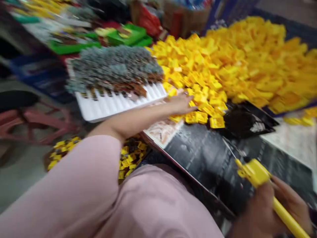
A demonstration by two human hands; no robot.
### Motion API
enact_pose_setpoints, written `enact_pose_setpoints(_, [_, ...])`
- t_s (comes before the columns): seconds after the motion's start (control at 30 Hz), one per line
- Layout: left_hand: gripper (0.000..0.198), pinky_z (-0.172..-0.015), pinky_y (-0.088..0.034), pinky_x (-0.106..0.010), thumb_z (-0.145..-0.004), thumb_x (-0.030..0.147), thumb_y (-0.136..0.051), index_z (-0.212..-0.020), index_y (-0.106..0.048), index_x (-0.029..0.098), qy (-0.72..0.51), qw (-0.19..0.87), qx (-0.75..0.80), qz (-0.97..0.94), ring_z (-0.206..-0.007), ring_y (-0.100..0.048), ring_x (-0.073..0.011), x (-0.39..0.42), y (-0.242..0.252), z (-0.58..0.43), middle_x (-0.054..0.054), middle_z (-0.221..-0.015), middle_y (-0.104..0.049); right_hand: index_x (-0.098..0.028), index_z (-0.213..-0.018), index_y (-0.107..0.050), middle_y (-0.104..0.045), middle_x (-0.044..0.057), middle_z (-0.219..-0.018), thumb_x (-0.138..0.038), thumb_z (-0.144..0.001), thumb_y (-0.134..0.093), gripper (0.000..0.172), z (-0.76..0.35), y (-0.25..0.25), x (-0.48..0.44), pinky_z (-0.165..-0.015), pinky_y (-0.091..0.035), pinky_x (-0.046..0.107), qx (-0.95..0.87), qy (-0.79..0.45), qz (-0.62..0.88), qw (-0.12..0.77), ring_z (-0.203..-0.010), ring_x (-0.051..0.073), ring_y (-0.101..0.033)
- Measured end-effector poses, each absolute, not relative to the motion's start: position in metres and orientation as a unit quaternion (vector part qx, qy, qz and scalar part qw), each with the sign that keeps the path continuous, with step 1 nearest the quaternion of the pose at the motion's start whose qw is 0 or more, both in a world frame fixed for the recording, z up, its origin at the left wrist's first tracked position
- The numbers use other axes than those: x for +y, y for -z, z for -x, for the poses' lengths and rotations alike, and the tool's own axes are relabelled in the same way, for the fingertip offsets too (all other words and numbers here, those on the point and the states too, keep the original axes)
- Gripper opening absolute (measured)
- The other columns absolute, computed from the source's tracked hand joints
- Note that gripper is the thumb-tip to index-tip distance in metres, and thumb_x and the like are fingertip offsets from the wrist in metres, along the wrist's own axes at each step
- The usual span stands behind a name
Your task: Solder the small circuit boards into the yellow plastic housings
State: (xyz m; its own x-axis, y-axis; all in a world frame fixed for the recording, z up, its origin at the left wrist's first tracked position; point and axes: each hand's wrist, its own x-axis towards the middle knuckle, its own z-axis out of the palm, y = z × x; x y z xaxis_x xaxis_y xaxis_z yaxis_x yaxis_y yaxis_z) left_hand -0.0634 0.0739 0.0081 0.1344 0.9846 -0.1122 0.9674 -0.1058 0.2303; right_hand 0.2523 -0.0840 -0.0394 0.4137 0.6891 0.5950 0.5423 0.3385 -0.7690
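Observation:
My left hand (182, 103) reaches across to the near edge of a big heap of small yellow plastic housings (198, 66). Its fingers are stretched out and touch the pieces there. At the lower right, my right hand (274, 205) is closed around a yellow-handled tool (287, 216) with a thin metal shaft pointing up and left. A yellow plastic housing (257, 172) is also held in its fingers. The right hand is blurred, and how the two held things touch is unclear.
A white ribbed tray (104, 107) stacked with grey and copper-coloured parts stands left of the heap. A black plastic bag (247, 120) lies on the dark worktop (195, 148). Green trays (131, 34) are behind. Below left are more yellow pieces (128, 158) and a red stool (37, 122).

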Motion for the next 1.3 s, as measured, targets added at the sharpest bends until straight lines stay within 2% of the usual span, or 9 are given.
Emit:
enact_pose_setpoints(0.1, [0.061,-0.129,-0.049,-0.056,-0.116,0.047,-0.048,-0.170,-0.051,0.019,-0.020,0.113,0.632,-0.766,-0.162,-0.050,-0.0403,0.063,0.006,0.073,-0.020,-0.180,-0.041,-0.036,-0.103,-0.083,-0.072,0.004,-0.082,-0.074,-0.078,-0.093,0.047,-0.258,0.055,-0.081,-0.054,-0.054,0.041,-0.514,0.041,0.537,0.668,-0.064,0.024,-0.064])
enact_pose_setpoints(0.17, [0.056,-0.126,-0.052,-0.056,-0.115,0.046,-0.049,-0.161,-0.062,0.017,-0.027,0.092,0.583,-0.807,-0.155,-0.057,-0.0394,0.050,0.018,0.076,-0.019,-0.171,-0.054,-0.040,-0.107,-0.085,-0.068,0.002,-0.077,-0.080,-0.075,-0.091,0.052,-0.259,0.056,-0.073,-0.049,-0.051,0.040,-0.505,0.081,0.503,0.697,-0.059,0.022,-0.060])
enact_pose_setpoints(0.37, [0.047,-0.123,-0.056,-0.048,-0.115,0.039,-0.043,-0.132,-0.081,0.019,-0.200,0.072,0.373,-0.903,-0.145,-0.067,-0.0292,0.022,0.036,0.098,-0.016,-0.155,-0.071,-0.036,-0.138,-0.079,-0.076,0.004,-0.114,-0.075,-0.091,-0.081,0.060,-0.244,0.031,-0.081,-0.052,-0.059,0.028,-0.575,0.093,0.452,0.676,-0.070,0.016,-0.071])
enact_pose_setpoints(0.5, [0.048,-0.123,-0.054,-0.050,-0.115,0.043,-0.042,-0.137,-0.077,0.020,-0.254,0.025,0.417,-0.872,-0.145,-0.067,-0.0293,-0.001,0.035,0.128,-0.016,-0.156,-0.070,-0.027,-0.139,-0.075,-0.076,-0.001,-0.084,-0.047,-0.111,-0.066,0.036,-0.230,0.019,-0.089,-0.052,-0.062,0.027,-0.702,-0.008,0.464,0.541,-0.056,0.015,-0.072])
enact_pose_setpoints(0.6, [0.061,-0.125,-0.050,-0.059,-0.109,0.057,-0.054,-0.154,-0.067,0.018,-0.204,0.029,0.428,-0.880,-0.157,-0.056,-0.0393,-0.023,0.044,0.128,-0.023,-0.170,-0.055,-0.027,-0.123,-0.073,-0.078,-0.002,-0.088,-0.033,-0.114,-0.059,0.018,-0.215,0.026,-0.062,-0.066,-0.066,0.027,-0.796,-0.032,0.444,0.410,-0.066,0.015,-0.077])
enact_pose_setpoints(0.73, [0.060,-0.128,-0.044,-0.067,-0.108,0.047,-0.059,-0.162,-0.060,0.021,-0.109,0.032,0.447,-0.887,-0.165,-0.044,-0.0443,-0.027,0.057,0.105,-0.021,-0.181,-0.041,-0.025,-0.121,-0.073,-0.080,0.006,-0.104,-0.054,-0.113,-0.059,0.033,-0.179,0.054,-0.004,-0.077,-0.063,0.033,-0.834,-0.014,0.440,0.333,-0.091,0.024,-0.080])
enact_pose_setpoints(0.9, [0.054,-0.124,-0.054,-0.058,-0.112,0.032,-0.048,-0.156,-0.064,0.006,-0.085,-0.013,0.470,-0.878,-0.154,-0.057,-0.0405,-0.010,0.054,0.103,-0.027,-0.162,-0.062,-0.021,-0.133,-0.068,-0.076,0.009,-0.106,-0.050,-0.113,-0.059,0.037,-0.142,0.076,0.030,-0.071,-0.053,0.030,-0.854,-0.006,0.459,0.244,-0.087,0.024,-0.074])
enact_pose_setpoints(1.13, [0.050,-0.095,-0.064,-0.055,-0.109,0.047,-0.054,-0.139,-0.076,0.013,-0.105,-0.061,0.483,-0.867,-0.118,-0.071,-0.0416,-0.023,0.046,0.108,-0.024,-0.124,-0.078,-0.027,-0.137,-0.066,-0.077,0.007,-0.121,-0.036,-0.108,-0.066,0.030,-0.171,0.059,0.004,-0.082,-0.057,0.029,-0.879,-0.013,0.427,0.214,-0.100,0.022,-0.076])
enact_pose_setpoints(1.3, [0.070,-0.091,-0.061,-0.053,-0.106,0.063,-0.058,-0.146,-0.073,0.008,-0.078,-0.052,0.464,-0.881,-0.113,-0.073,-0.0428,-0.031,0.036,0.080,-0.024,-0.111,-0.079,-0.023,-0.126,-0.070,-0.078,0.008,-0.101,-0.053,-0.113,-0.060,0.035,-0.207,0.050,-0.041,-0.064,-0.050,0.029,-0.849,0.051,0.466,0.242,-0.074,0.020,-0.073])
